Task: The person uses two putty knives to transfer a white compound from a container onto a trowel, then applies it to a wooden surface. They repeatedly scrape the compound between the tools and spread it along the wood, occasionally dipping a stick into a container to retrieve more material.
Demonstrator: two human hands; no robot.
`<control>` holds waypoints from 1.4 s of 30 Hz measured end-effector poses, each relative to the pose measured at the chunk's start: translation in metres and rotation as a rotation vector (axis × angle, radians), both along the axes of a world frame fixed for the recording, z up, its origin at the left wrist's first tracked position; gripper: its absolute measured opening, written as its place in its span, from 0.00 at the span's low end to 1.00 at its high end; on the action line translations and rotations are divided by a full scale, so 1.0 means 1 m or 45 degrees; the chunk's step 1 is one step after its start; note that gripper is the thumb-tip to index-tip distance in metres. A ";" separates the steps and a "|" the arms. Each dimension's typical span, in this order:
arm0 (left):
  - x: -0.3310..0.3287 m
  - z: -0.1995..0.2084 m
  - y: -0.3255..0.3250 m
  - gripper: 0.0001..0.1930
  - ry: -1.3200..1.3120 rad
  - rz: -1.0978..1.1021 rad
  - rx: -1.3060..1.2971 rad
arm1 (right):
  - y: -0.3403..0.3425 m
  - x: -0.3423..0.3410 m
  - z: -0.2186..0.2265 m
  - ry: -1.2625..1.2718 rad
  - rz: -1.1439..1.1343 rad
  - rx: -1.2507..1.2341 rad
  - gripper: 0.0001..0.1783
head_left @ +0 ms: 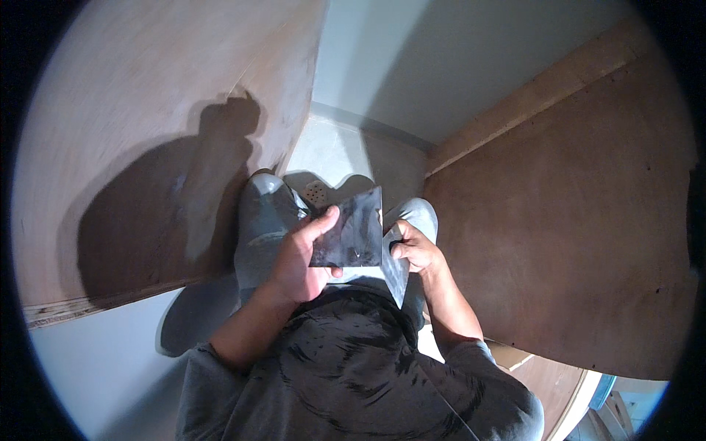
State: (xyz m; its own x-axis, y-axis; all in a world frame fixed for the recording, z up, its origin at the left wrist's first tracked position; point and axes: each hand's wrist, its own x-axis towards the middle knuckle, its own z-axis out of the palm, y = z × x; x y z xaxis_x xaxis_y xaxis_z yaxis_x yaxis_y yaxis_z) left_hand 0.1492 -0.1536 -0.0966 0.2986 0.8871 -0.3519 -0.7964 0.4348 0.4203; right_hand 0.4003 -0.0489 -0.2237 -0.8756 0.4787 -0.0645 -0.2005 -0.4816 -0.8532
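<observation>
Brown wood panels [559, 213], pale wall [390, 66] between, left hand [298, 257] pinching dark plate [353, 234], right hand [418, 248] pinching grey blade [397, 275]

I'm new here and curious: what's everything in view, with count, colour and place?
Flat plate: one, dark grey, left hand
Blade-like piece: one, lighter grey, right hand
Large panels: two, brown, either side
Strip: one, tan, upper right
Wall: one, pale grey, top
Floor: one, pale, upper middle
Holed item: one, pale, beyond plate
Shadows: several, dark, left and top
Pale surface: one, whitish, lower left
Board: one, brown, lower right
Clutter: count unclear, blue and brownish, lower right
Shirt: one, dark, lower middle
Trousers: one pair, grey, middle
Hands, forearms: two each, bare, middle
</observation>
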 end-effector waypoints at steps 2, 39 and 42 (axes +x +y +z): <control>0.007 0.004 0.000 0.15 0.212 0.341 0.072 | -0.021 0.000 0.032 -0.051 -0.587 -0.265 0.17; 0.036 0.000 0.015 0.28 1.479 1.158 0.804 | -0.060 -0.065 0.127 -0.118 -1.171 0.227 0.36; 0.022 -0.009 0.014 0.21 1.641 1.032 1.010 | -0.057 -0.065 0.122 -0.104 -1.176 0.222 0.36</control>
